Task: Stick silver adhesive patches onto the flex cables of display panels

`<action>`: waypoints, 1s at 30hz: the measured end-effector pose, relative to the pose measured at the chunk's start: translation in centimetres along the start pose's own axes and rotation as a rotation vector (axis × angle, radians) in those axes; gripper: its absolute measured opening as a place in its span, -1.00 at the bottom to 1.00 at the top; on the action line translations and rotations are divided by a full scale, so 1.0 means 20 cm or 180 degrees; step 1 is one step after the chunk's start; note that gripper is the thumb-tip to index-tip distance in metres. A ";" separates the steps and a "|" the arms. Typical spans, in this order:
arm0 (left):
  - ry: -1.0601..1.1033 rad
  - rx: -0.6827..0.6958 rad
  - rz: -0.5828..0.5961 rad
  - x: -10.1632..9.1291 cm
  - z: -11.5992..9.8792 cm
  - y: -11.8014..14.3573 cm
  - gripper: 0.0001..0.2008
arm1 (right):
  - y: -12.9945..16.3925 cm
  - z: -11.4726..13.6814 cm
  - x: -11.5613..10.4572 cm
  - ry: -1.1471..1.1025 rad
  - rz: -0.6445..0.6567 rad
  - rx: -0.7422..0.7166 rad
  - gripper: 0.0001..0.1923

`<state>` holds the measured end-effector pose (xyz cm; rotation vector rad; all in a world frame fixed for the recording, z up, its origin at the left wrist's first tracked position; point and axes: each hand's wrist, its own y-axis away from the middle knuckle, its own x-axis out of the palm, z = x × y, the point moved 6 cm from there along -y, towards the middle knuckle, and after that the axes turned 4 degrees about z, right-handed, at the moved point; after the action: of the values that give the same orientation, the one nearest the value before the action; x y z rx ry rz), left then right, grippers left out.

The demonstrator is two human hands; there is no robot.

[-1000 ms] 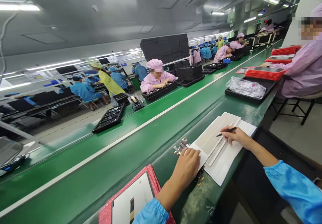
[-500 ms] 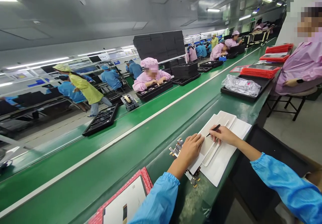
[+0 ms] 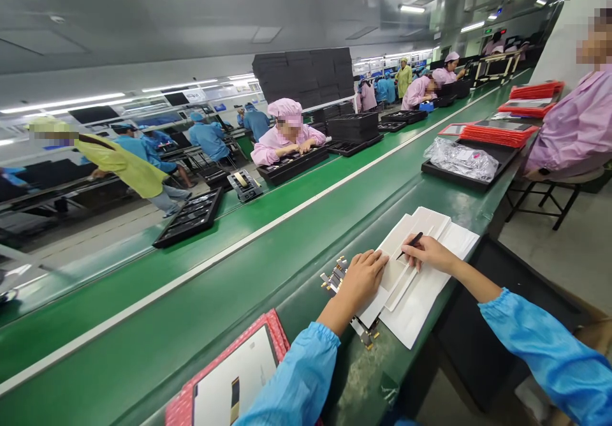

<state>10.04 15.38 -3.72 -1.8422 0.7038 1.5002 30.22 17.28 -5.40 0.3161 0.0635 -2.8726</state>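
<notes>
Since the earliest frame, the right hand has moved leftward across the sheets, bringing the tip of its dark slim tool just beside the fingertips of the left hand, which has itself slid along their left edge toward the far side. Both hands now attend to the same patch of the cream sheet, which suggests fine work there, one hand steadying while the other works with the point. The right hand holds the tool in a narrow pinch; whether its tip touches or carries anything is too small to tell. The left hand lies palm down with fingers nearly together, and what may be under it is hidden. The cream sheet looks smooth and thin, crossed by faint lines, and rests with a narrow white strip on larger white paper, askew near the edge of the green bench. Small ribbon parts with gold-coloured ends poke out from beneath the left side of the sheets. Nearer the wearer, a white-backed panel lies on pink wrap, partly covered by the left sleeve.
</notes>
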 end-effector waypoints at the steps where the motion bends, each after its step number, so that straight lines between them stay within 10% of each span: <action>1: 0.0005 -0.0006 0.0005 0.00 0.00 0.00 -0.66 | 0.00 0.00 0.00 -0.0012 0.0008 0.0005 -0.79; 30: -0.0367 0.0007 -0.0341 -0.02 -0.01 0.00 -0.62 | 0.03 0.02 0.01 0.0243 0.0041 -0.0038 -0.79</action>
<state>10.02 15.21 -3.34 -1.7479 0.5435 1.5214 30.04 16.57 -5.08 0.4224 0.0921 -2.8458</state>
